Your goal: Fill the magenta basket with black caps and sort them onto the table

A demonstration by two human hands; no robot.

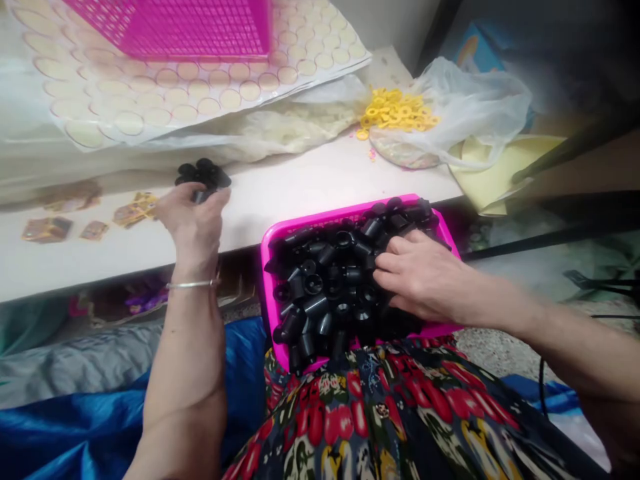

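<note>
Over the white bench (310, 177), your left hand (194, 212) is grasping black cylindrical parts (204, 172); your right hand (423, 277) is touching more parts (325, 283) in the pink basket (320, 217), its grip being impossible to tell.

Left wrist (196, 272): bore one thin silver-toned bracelet (193, 285), plain. Garment (357, 420): was of dark blue-grey cloth, in folds, printed with rounded red shapes and cream, yellow and green figures. Left forearm (185, 353) and right forearm (533, 327): were bare
</note>
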